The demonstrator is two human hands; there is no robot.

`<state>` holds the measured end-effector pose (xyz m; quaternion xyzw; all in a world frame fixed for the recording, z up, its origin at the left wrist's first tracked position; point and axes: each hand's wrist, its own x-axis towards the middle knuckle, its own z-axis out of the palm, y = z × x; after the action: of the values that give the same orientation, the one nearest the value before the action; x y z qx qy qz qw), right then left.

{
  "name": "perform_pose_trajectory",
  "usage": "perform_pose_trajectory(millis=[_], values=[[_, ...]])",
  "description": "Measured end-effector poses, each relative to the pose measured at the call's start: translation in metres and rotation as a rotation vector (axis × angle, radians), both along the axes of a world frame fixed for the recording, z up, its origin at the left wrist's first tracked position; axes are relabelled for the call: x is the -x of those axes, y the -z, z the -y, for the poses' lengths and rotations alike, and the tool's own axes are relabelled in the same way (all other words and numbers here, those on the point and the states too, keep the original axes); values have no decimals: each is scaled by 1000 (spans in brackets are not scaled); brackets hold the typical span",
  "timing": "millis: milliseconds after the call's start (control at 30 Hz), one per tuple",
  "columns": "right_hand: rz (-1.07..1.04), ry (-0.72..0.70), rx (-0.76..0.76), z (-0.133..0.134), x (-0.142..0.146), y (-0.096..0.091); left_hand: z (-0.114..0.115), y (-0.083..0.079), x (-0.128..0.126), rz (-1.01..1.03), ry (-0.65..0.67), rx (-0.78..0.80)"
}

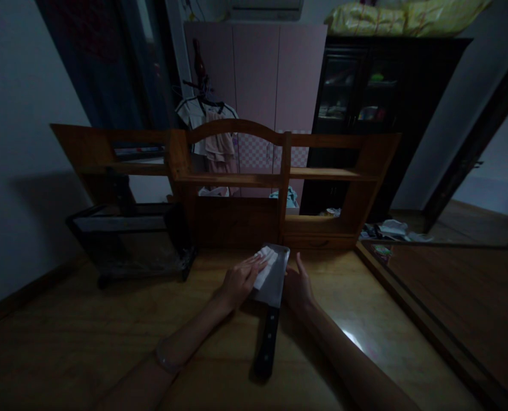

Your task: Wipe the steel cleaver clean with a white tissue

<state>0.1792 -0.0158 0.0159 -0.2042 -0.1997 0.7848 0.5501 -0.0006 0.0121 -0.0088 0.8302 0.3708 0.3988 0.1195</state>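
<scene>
A cleaver lies flat on the wooden desk (108,342), its steel blade (276,279) pointing away from me and its black handle (267,342) toward me. My left hand (239,279) presses a folded white cloth (266,264) onto the blade's left side, fingers stretched flat over it. My right hand (299,285) rests against the blade's right edge, fingers extended and together, steadying it. A thin bracelet (165,361) circles my left wrist.
A wooden shelf unit (237,178) stands along the desk's back edge. A dark mesh rack (129,228) sits at the back left. A raised wooden board (459,297) borders the right. Behind are a pink wardrobe (275,74) and a dark cabinet (365,91).
</scene>
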Motion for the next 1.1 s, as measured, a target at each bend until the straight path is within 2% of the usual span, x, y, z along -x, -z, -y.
perform_pose_trajectory(millis=[167,500,700,800,900,1033,1100], values=[[-9,16,32,-1,0,-1,2,0,-1,-27,46,-17],[17,12,35,-2,0,1,-1,1,0,-27,17,10],[57,4,31,-1,0,0,-8,7,4,9,-115,33],[45,-5,20,0,0,0,-4,6,1,60,-167,16],[12,-12,13,-1,-1,1,7,0,-6,72,-63,-95],[-4,-9,-20,-4,-2,4,20,-9,-13,-139,224,-167],[3,-12,-36,-5,-3,6,21,-10,-14,-199,261,-155]])
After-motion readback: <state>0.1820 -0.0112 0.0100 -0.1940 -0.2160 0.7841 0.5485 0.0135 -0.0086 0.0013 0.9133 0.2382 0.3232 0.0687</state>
